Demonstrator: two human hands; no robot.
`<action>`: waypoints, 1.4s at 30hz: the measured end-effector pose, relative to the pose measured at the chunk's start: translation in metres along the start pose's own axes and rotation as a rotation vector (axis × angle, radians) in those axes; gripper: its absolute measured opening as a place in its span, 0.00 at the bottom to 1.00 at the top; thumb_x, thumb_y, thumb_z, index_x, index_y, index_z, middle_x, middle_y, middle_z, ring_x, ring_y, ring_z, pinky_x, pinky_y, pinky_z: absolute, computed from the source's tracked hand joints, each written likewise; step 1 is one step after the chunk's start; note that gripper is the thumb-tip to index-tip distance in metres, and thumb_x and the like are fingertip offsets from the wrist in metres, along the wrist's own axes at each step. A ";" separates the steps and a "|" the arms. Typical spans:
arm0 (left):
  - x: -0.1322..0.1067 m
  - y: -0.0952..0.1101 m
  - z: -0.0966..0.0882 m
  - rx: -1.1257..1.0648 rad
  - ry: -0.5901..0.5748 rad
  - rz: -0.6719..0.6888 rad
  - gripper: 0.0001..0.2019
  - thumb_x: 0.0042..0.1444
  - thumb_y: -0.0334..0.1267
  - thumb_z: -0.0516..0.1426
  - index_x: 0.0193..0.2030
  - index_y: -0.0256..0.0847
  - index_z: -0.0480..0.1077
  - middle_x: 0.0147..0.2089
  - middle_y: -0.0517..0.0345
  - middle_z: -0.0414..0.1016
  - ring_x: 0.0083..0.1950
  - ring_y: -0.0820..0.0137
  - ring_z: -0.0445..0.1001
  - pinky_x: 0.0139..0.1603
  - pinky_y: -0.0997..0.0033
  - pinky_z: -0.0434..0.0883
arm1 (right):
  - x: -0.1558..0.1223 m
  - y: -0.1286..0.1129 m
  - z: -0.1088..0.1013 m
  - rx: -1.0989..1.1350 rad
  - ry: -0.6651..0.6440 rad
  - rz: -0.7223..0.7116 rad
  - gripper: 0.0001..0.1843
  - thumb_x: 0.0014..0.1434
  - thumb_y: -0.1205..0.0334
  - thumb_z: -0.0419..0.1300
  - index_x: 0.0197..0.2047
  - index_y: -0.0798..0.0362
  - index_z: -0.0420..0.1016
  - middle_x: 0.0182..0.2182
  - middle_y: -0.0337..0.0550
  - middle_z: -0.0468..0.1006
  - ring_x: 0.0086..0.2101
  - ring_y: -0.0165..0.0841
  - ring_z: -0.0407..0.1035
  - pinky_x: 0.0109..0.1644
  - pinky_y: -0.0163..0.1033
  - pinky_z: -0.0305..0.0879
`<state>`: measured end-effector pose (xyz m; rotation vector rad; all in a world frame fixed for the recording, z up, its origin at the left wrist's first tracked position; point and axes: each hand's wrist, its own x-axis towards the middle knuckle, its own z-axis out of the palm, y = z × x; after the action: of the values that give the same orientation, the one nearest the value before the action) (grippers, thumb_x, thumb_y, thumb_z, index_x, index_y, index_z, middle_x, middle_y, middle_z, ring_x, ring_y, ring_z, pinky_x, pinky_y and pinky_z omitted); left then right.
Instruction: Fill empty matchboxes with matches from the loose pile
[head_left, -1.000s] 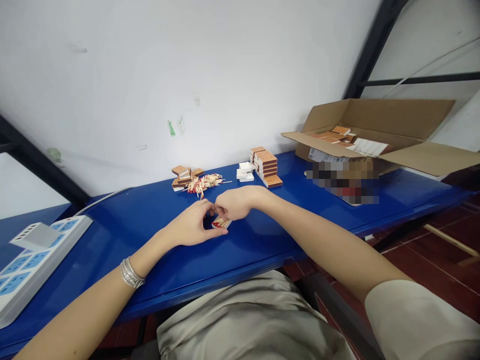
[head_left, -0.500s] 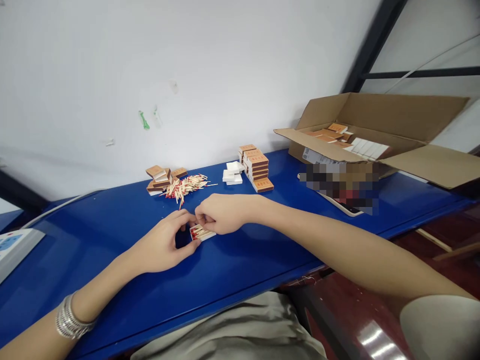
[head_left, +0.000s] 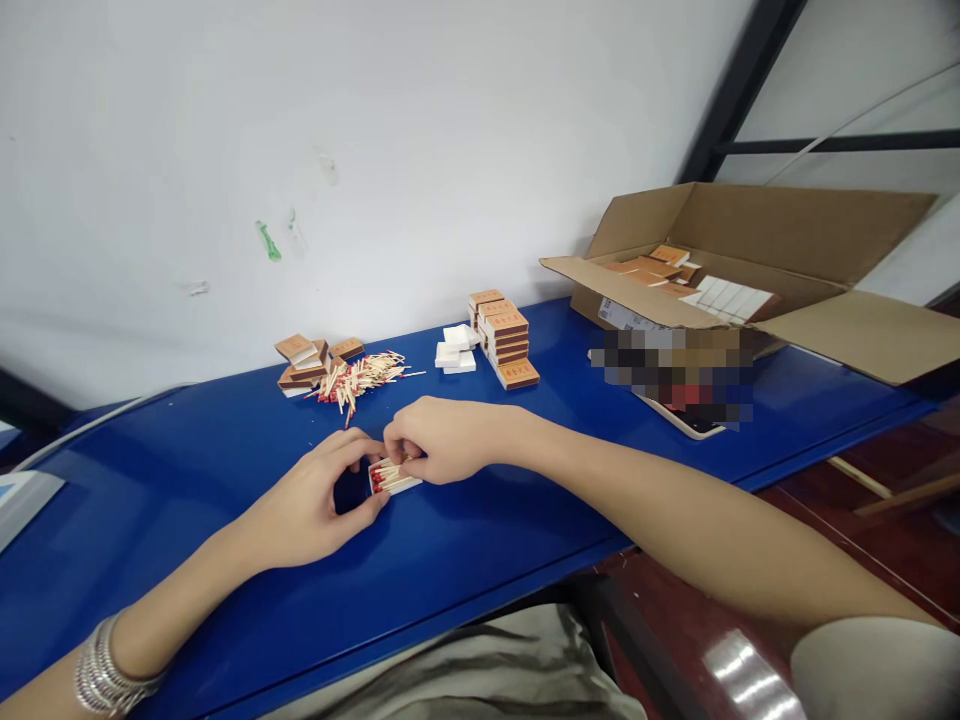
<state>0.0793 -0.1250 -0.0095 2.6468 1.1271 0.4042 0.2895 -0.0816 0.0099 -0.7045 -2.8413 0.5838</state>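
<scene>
A white matchbox tray (head_left: 406, 487) lies on the blue table, with red-tipped matches (head_left: 387, 474) laid lengthwise in it, heads to the left. My left hand (head_left: 319, 495) grips the tray's left end, thumb on the near side and fingers on the far side. Over the tray's right part, my right hand (head_left: 442, 440) has its fingers pinched together among the matches. Whether it holds a match is hidden by the fingers. Behind the hands is a loose heap of matches (head_left: 364, 380), beside a pile of brown matchboxes (head_left: 304, 365).
White trays (head_left: 456, 348) sit beside stacked matchboxes (head_left: 506, 335) near the wall. On the right an open cardboard box (head_left: 810, 240) holds more matchboxes, and a phone-like object (head_left: 701, 428), partly blurred out, lies before it. A grey-white device (head_left: 26, 505) stands at the left edge.
The view has shifted slightly. My right fingers have moved a little over the tray, and more of the matches show between the hands. My left hand keeps its grip on the tray.
</scene>
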 end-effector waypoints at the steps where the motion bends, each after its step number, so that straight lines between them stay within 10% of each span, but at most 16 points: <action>1: 0.000 0.000 0.000 -0.005 -0.001 -0.002 0.14 0.57 0.38 0.54 0.50 0.42 0.66 0.42 0.56 0.70 0.40 0.69 0.67 0.43 0.67 0.68 | 0.000 0.000 0.001 -0.008 0.012 -0.005 0.07 0.53 0.70 0.56 0.35 0.58 0.74 0.29 0.41 0.77 0.26 0.27 0.63 0.31 0.33 0.55; 42: -0.006 -0.022 -0.004 -0.170 0.122 -0.048 0.15 0.53 0.42 0.59 0.46 0.41 0.65 0.42 0.57 0.74 0.34 0.73 0.67 0.35 0.71 0.66 | 0.002 0.023 -0.004 0.168 0.199 0.187 0.15 0.54 0.54 0.59 0.39 0.57 0.76 0.29 0.43 0.77 0.27 0.28 0.68 0.31 0.33 0.61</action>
<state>0.0593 -0.1141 -0.0142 2.4720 1.1343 0.6297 0.2984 -0.0606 0.0040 -0.9465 -2.5272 0.7260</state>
